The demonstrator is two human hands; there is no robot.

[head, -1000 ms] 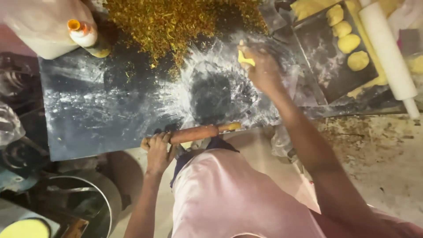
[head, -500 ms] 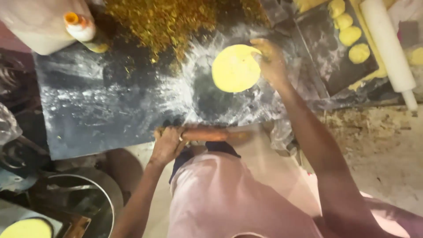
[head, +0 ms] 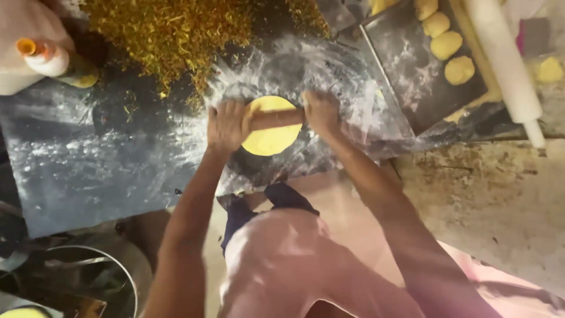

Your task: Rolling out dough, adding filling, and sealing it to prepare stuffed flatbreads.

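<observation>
A dark floured bench (head: 88,165) carries a thin yellow dough disc (head: 272,138) at its middle, soft and likely easy to tear. Left hand (head: 226,123) and right hand (head: 321,111), fingers closed, grip a stiff wooden rolling pin (head: 275,119) by its ends

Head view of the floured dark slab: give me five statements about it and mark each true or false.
1. Both the left hand and the right hand grip the brown wooden rolling pin. True.
2. The rolling pin lies across a flat round yellow dough disc. True.
3. The dough disc rests on the dark metal tray. False: it lies on the floured dark slab.
4. The long white rolling pin is in the right hand. False: it lies untouched beside the tray.
5. Small yellow dough balls sit on the tray. True.
</observation>
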